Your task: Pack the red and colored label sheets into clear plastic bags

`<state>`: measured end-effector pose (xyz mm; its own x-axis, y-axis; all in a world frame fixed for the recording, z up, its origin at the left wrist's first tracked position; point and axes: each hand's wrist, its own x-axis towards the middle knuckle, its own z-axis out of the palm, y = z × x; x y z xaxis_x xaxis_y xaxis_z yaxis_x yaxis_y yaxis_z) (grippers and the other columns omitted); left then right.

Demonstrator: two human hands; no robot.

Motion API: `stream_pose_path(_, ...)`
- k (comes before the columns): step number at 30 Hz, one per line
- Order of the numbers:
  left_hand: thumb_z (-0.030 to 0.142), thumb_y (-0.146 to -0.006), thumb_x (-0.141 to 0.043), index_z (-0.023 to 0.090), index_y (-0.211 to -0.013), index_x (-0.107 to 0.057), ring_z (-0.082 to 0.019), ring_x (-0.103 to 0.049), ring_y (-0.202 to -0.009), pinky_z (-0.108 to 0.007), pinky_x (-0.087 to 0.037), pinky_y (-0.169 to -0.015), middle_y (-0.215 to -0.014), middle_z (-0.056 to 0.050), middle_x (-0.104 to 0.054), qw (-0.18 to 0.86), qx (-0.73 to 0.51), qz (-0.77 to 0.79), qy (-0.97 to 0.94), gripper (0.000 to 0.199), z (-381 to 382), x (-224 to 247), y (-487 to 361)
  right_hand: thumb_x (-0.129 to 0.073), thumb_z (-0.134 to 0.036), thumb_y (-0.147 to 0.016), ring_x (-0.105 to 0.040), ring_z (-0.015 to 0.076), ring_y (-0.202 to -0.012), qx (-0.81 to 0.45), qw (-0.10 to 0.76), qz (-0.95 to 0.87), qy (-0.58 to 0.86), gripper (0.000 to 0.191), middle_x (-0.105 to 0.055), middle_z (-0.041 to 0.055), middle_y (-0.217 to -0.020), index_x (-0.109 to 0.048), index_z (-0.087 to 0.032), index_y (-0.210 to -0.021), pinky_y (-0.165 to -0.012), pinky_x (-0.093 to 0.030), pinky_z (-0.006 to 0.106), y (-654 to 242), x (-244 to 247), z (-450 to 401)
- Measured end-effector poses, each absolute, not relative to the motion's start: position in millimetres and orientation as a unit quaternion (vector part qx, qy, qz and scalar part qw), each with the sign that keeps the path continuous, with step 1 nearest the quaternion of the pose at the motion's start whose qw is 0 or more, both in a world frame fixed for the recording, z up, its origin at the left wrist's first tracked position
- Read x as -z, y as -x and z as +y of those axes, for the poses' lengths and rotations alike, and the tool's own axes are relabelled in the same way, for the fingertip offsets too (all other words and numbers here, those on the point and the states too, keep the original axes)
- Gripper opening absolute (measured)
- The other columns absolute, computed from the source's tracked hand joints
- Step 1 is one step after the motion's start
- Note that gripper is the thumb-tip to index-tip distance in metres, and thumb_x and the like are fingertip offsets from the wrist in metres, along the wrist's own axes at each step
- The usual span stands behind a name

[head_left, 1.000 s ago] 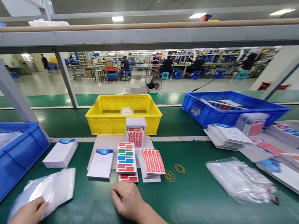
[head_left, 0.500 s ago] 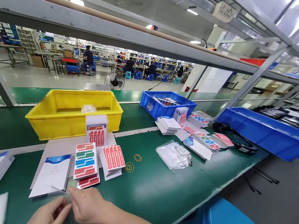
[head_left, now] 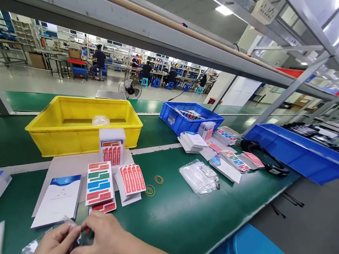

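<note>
Head view: left hand (head_left: 56, 243) and right hand (head_left: 106, 237) meet low, curled fingers (head_left: 71, 235) pinching a clear plastic bag (head_left: 32, 245)

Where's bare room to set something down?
The green bench top is bare between the tan looped rubber bands, clear plastic bags and right hand; another patch separates the yellow plastic bin from the blue plastic bin holding cards. Crowded: around the left hand, near a white-and-blue printed stack.
</note>
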<state>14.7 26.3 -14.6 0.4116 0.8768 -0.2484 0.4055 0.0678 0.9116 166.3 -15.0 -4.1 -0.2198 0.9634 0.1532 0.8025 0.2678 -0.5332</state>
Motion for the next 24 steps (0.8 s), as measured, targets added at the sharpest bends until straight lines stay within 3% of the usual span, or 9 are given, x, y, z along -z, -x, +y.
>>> stream_pose_path(6,0.074,-0.064,-0.044,0.017,-0.051,-0.044,-0.013,-0.038,-0.050,-0.023,-0.034,-0.051,-0.049,0.000,-0.041,0.525,-0.195,0.486,-0.671,0.059,22,24,-15,-0.053,-0.020,-0.070,-0.053,0.0095,-0.060,-0.172,0.240,-0.763,0.575,0.005,-0.058,-0.0014,-0.066,-0.056,-0.016,-0.069,-0.053,-0.037,0.016,-167,7,-14)
stream_pose_path(17,0.077,-0.055,-0.045,0.017,-0.048,-0.038,-0.012,-0.033,-0.052,-0.023,-0.030,-0.052,-0.051,0.001,-0.035,0.541,-0.172,0.487,-0.664,0.061,18,5,-21,-0.045,-0.023,-0.068,-0.044,0.0108,-0.048,-0.047,0.259,-0.744,0.614,0.017,-0.050,-0.0002,-0.054,-0.040,-0.017,-0.052,-0.043,-0.023,0.024,-170,9,-8)
stream_pose_path(20,0.080,-0.051,-0.045,0.017,-0.048,-0.038,-0.010,-0.028,-0.049,-0.022,-0.025,-0.049,-0.047,0.003,-0.031,0.561,-0.159,0.509,-0.634,0.063,20,0,-20,-0.039,-0.026,-0.076,-0.049,0.0115,-0.053,-0.029,0.324,-0.723,0.609,0.017,-0.053,0.0014,-0.062,-0.048,-0.017,-0.064,-0.047,-0.031,0.022,-171,7,-8)
stream_pose_path(22,0.080,-0.051,-0.046,0.017,-0.049,-0.036,-0.010,-0.026,-0.049,-0.022,-0.024,-0.048,-0.047,0.004,-0.030,0.575,-0.181,0.521,-0.604,0.064,22,-1,-19,-0.041,-0.041,-0.077,-0.051,0.0133,-0.058,-0.011,0.359,-0.740,0.569,0.028,-0.055,0.0027,-0.070,-0.053,-0.016,-0.080,-0.049,-0.035,0.023,-167,6,-12)
stream_pose_path(24,0.079,-0.051,-0.048,0.018,-0.049,-0.034,-0.009,-0.025,-0.049,-0.021,-0.023,-0.047,-0.047,0.004,-0.030,0.591,-0.209,0.522,-0.579,0.063,24,1,-17,-0.045,-0.050,-0.073,-0.049,0.0147,-0.058,0.020,0.340,-0.777,0.529,0.037,-0.053,0.0032,-0.072,-0.052,-0.017,-0.088,-0.047,-0.036,0.024,-163,5,-16)
